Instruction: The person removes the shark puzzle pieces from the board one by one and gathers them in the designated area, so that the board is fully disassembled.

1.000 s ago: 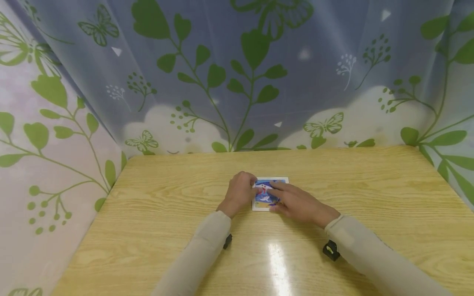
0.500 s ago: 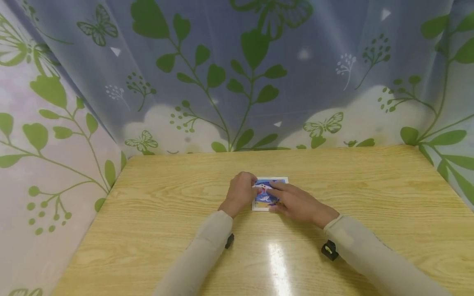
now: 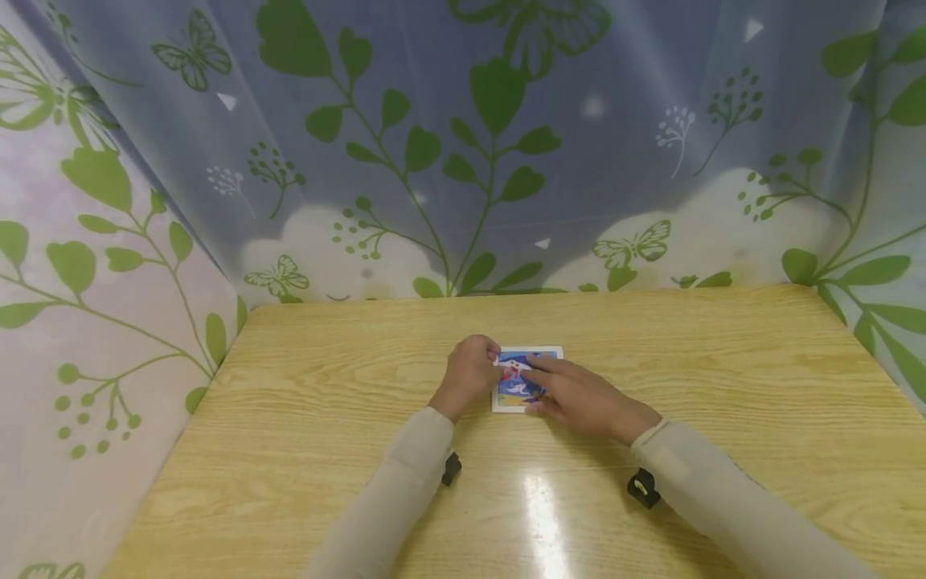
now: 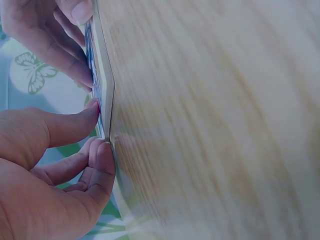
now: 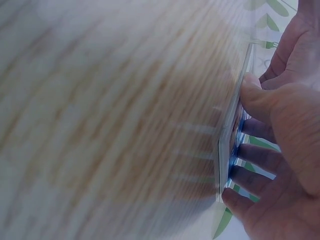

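Note:
A flat, square picture board point(image 3: 515, 400) with a white border and a blue undersea scene lies on the wooden table. My left hand point(image 3: 469, 371) is at its left edge. In the left wrist view, the left thumb point(image 4: 82, 125) rests on the printed face while the curled fingers point(image 4: 102, 162) meet the board's side, pinching that edge. From the right, my right hand point(image 3: 589, 398) rests on the picture with its fingers spread and fairly straight. The right wrist view has the right thumb point(image 5: 255, 95) against the near border. Both hands cover parts of the picture.
The wood-grain table point(image 3: 304, 450) extends around the board on all sides, with a bright light reflection toward the front. A curtain point(image 3: 405, 177) with green leaves and butterflies hangs behind the table's back edge. Similar patterned fabric point(image 3: 137, 322) lines the left side.
The left forearm has shifted very slightly to the right, and the left thumb has drawn back a little on the picture. The board and the right hand stay practically in place.

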`<state>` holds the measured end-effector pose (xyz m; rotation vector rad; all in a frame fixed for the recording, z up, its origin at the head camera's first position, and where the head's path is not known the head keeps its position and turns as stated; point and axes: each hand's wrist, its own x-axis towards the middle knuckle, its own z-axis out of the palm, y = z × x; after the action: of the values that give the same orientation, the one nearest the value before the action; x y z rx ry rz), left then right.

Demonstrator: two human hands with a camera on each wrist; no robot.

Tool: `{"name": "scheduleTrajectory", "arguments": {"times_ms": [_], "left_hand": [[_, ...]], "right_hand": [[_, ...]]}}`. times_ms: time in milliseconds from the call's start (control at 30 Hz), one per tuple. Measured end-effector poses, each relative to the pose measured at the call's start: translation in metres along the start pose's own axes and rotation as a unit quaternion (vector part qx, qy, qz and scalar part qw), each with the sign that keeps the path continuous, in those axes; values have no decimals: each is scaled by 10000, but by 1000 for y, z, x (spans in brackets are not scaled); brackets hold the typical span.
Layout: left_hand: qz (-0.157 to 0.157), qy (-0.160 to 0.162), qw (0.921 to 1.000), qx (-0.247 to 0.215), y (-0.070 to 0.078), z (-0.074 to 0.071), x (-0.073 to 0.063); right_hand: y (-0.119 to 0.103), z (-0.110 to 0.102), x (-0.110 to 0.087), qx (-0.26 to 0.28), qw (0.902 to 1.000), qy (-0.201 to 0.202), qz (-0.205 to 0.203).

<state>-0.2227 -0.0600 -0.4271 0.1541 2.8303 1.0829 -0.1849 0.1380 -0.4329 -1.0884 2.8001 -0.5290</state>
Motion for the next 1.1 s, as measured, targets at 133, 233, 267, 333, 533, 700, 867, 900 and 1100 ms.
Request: {"name": "scheduleTrajectory", "arguments": {"times_ms": [133, 233, 267, 333, 533, 700, 867, 900, 1100], "left_hand": [[-30, 51, 10000, 44, 1, 2, 0], [-18, 127, 9999, 69, 2, 2, 1], [-18, 142, 9999, 67, 2, 2, 1], [-34, 162, 9998, 51, 3, 2, 0], [-58, 272, 9994, -230, 4, 1, 0], [-5, 450, 9973, -573, 5, 2, 1], [22, 621, 9957, -687, 3, 3, 1], [20, 631, 9952, -749, 2, 3, 1], [-62, 651, 9887, -1350, -8, -1, 0]], "right_hand": [[0, 0, -1, -45, 10000, -9, -24], [0, 0, -2, -60, 10000, 11, -24], [0, -1, -2, -72, 10000, 30, -41], [0, -1, -2, -82, 9999, 42, -43], [0, -1, -2, -131, 9998, 50, -115], [2, -1, -2, -130, 9996, 148, -196], [2, -1, 0, -129, 9996, 119, -217], [2, -1, 0, -137, 9996, 103, -210], [2, 0, 0, -51, 9999, 64, -116]]}}
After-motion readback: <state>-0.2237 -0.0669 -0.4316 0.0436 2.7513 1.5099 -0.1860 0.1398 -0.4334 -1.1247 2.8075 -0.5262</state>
